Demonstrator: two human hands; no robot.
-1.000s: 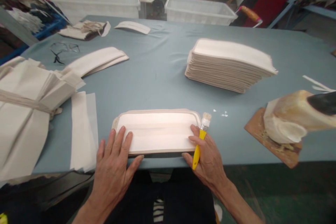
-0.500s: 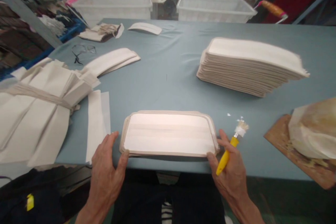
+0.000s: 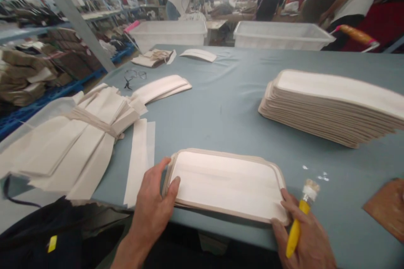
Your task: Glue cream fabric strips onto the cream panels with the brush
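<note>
A low stack of cream, round-cornered fabric panels (image 3: pixel 224 183) lies at the table's near edge, its top face whitish with a beige border. At its left end, my left hand (image 3: pixel 156 199) grips the stack, thumb on the top panel and forefinger along the side. My right hand (image 3: pixel 311 235) holds a yellow-handled brush (image 3: pixel 298 229) between thumb and palm, bristles pointing away from me. The same hand's fingertips and thumb touch the right end of the stack. Whitish smears (image 3: pixel 322 176) mark the table beyond the bristles.
A taller stack of similar panels (image 3: pixel 315 109) stands at right. On the left are a tied bundle of cream strips (image 3: pixel 72 143), loose strips (image 3: pixel 135 164) and dark snips (image 3: pixel 127 83). A brown board (image 3: pixel 386 206) sits far right. Two clear bins (image 3: pixel 280 35) stand beyond; people work behind.
The view has tilted up and swung left, so everything sits lower and further right. My left thumb has moved from the stack's front corner onto its top. The brush stays in my right hand.
</note>
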